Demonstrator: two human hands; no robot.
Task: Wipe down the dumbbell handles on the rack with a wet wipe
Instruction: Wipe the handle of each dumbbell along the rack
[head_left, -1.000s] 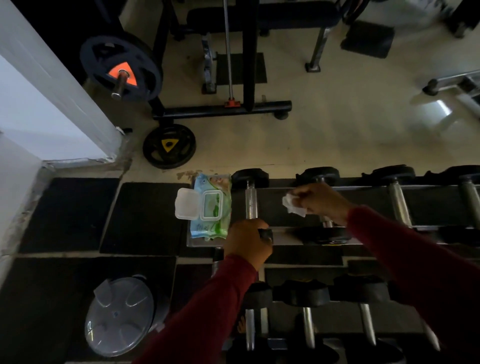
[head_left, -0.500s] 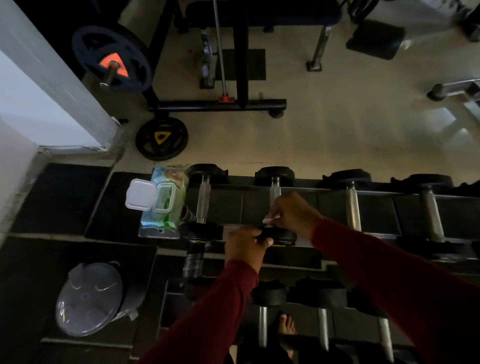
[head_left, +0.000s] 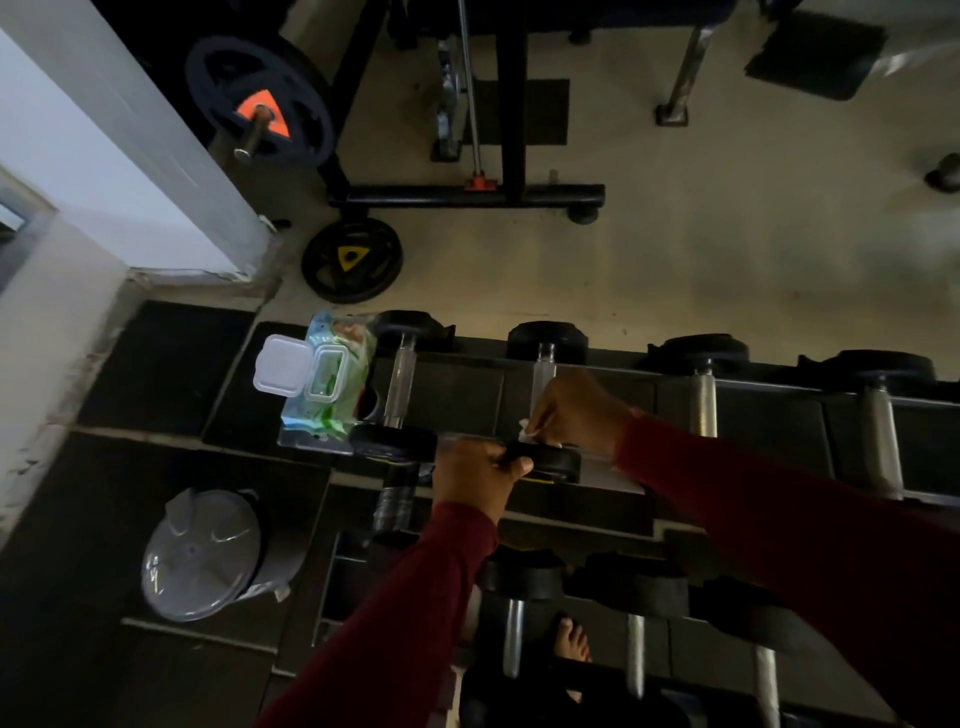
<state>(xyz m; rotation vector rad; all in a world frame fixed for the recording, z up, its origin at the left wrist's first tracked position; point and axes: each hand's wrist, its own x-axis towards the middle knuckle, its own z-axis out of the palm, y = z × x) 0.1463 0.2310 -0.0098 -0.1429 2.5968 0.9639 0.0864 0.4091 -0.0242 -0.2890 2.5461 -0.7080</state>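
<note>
Several black dumbbells with metal handles lie across the top shelf of the dark rack (head_left: 613, 478). My left hand (head_left: 475, 475) grips the near weight head of the second dumbbell (head_left: 548, 460). My right hand (head_left: 576, 410) is wrapped round that dumbbell's handle (head_left: 543, 371) with a white wet wipe (head_left: 527, 428) peeking out under the fingers. The first dumbbell (head_left: 400, 379) lies just left of it. A wipes pack (head_left: 324, 384) with its white lid flipped open rests on the rack's left end.
A grey lidded bin (head_left: 202, 556) stands on the black floor mats at lower left. A plate with a yellow mark (head_left: 353, 260) leans by the white wall, a loaded barbell plate (head_left: 260, 111) above it. More dumbbells fill the lower shelf; a bare foot (head_left: 571, 644) shows below.
My left hand left the first dumbbell's head and took hold of the second one's head. My right hand went from hovering with the wipe to closing round that handle, down near the head.
</note>
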